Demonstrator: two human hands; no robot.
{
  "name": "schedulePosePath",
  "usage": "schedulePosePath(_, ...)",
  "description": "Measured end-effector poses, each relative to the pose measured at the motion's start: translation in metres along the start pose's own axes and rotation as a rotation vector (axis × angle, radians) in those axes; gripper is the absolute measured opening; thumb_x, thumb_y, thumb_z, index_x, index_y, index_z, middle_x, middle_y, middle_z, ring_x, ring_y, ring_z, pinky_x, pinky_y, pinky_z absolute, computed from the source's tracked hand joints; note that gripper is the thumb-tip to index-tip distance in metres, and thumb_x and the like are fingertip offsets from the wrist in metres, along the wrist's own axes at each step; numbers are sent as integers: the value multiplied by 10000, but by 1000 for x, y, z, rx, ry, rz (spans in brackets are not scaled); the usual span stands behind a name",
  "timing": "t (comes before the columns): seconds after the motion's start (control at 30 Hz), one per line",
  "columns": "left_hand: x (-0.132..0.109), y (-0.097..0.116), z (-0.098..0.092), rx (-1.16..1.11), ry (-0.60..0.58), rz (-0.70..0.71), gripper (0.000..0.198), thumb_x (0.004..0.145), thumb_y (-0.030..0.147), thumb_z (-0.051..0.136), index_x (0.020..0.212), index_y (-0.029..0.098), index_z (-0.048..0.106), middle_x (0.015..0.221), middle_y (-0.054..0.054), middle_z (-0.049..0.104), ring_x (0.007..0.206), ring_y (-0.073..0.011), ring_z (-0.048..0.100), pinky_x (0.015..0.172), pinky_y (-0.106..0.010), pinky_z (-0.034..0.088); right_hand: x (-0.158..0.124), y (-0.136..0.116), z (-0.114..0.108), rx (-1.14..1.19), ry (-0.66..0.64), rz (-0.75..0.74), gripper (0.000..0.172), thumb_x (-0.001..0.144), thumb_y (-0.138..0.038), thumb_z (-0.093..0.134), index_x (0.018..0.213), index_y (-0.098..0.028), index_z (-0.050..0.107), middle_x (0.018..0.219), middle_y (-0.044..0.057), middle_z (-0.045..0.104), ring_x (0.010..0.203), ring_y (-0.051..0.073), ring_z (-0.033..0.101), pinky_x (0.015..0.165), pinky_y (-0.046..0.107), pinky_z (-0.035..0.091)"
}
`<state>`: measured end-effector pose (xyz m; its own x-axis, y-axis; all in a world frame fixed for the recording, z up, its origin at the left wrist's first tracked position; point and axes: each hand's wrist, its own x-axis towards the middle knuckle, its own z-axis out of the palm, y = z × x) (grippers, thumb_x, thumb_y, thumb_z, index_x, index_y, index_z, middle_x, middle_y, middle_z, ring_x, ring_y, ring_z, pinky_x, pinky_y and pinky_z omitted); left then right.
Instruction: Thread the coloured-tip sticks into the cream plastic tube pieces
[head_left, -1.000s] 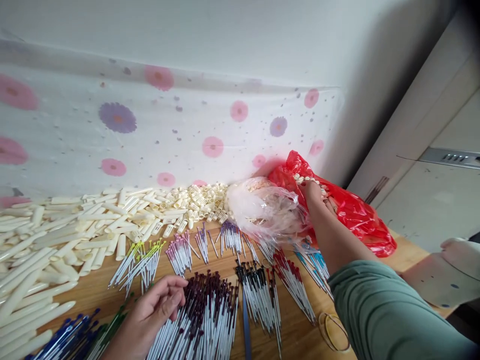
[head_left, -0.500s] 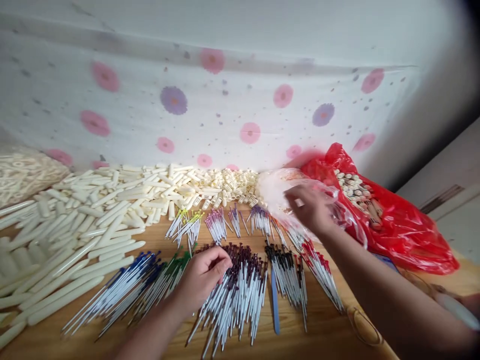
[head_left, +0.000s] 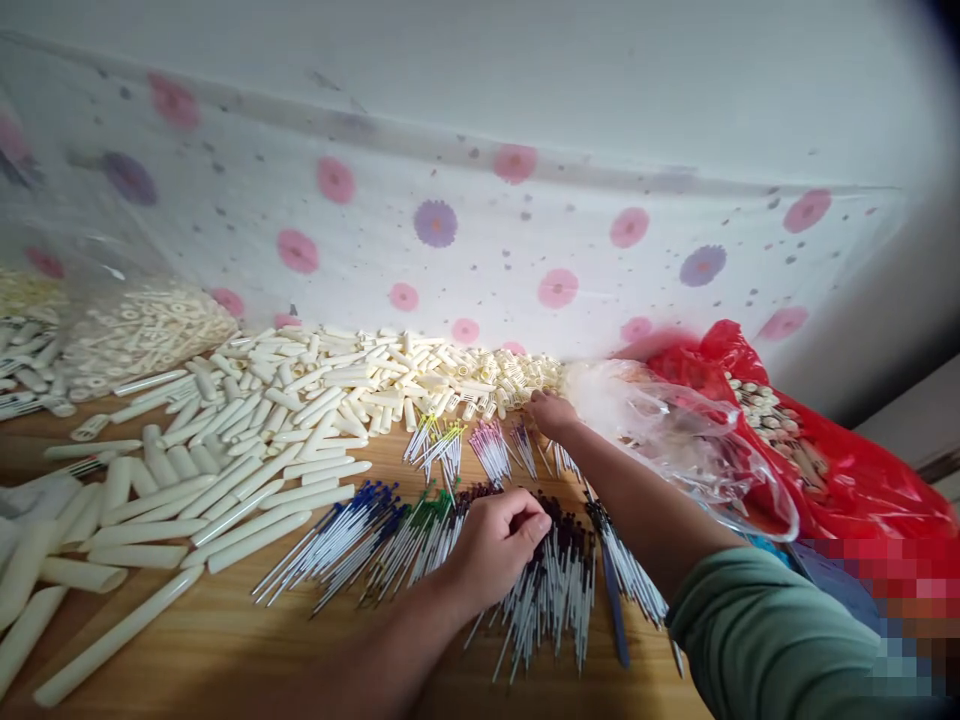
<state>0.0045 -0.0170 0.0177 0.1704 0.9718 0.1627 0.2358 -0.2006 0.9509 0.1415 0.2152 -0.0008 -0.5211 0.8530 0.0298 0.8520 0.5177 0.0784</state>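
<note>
Along the back of the wooden table (head_left: 247, 640), at the right end of a long cream heap, lie the small slotted pieces (head_left: 517, 375), and the right hand (head_left: 553, 413) reaches to their near edge, fingertips bent down among them; whether it grips one I cannot tell. Nearer the front, the left hand (head_left: 499, 540) hangs over the thin rods with maroon tops (head_left: 559, 590), its fingers curled and thumb close to the forefinger; whether anything is pinched there is hidden. Just left of it fan out green-topped rods (head_left: 412, 550), then blue-topped rods (head_left: 330, 540). Behind these, small bunches with yellow tops (head_left: 439, 445) and pink tops (head_left: 491, 452) lie before the heap. A flat blue-grey strip (head_left: 614, 600) lies right of the maroon bunch. Cream tubes (head_left: 259, 540) spread over the table's left side. Beyond the right hand sits a clear plastic bag (head_left: 637, 410), touching an open red bag (head_left: 862, 490) with cream parts inside. A flowered sheet (head_left: 375, 200) covers the lower wall.
</note>
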Motion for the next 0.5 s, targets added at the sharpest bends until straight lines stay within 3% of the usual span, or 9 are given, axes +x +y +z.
schedulePosePath(0.13, -3, -2, 2, -2, 3, 67, 189, 798, 267, 520, 662, 155, 588, 522, 29, 498, 506, -100, 454, 525, -216, 340, 3, -3, -2, 53, 48, -27, 223, 882, -289, 539, 1053, -155, 593, 1130, 83, 591, 1029, 199, 567, 867, 403, 485)
schedulePosePath(0.27, -6, -1, 7, -22, -12, 107, 189, 800, 258, 522, 671, 150, 609, 524, 23, 508, 516, -101, 462, 517, -215, 337, 3, -14, -13, 187, 186, -31, 245, 913, -240, 442, 1072, -120, 585, 1104, 142, 621, 1047, 213, 568, 846, 354, 489)
schedulePosePath(0.37, -8, 1, 11, -30, -12, 122, 208, 802, 266, 521, 658, 148, 612, 503, 22, 497, 494, -97, 439, 494, -217, 325, 9, -47, -21, 294, 234, -44, 352, 954, -209, 258, 1194, -103, 492, 1050, 134, 642, 883, 160, 630, 715, 292, 519)
schedulePosePath(0.43, -9, 2, 12, -34, -8, 132, 211, 804, 269, 518, 660, 149, 615, 496, 20, 496, 491, -98, 437, 490, -218, 330, 16, -83, -24, 342, 212, -88, 388, 950, -166, 196, 1202, -111, 485, 970, 103, 660, 747, 128, 641, 626, 249, 509)
schedulePosePath(0.5, -9, 3, 10, -52, 16, 156, 214, 811, 275, 515, 668, 150, 615, 513, 11, 515, 507, -103, 452, 508, -222, 351, 25, -123, -25, 364, 182, -151, 365, 949, -175, 234, 1143, -155, 542, 960, 74, 660, 742, 116, 639, 646, 231, 496)
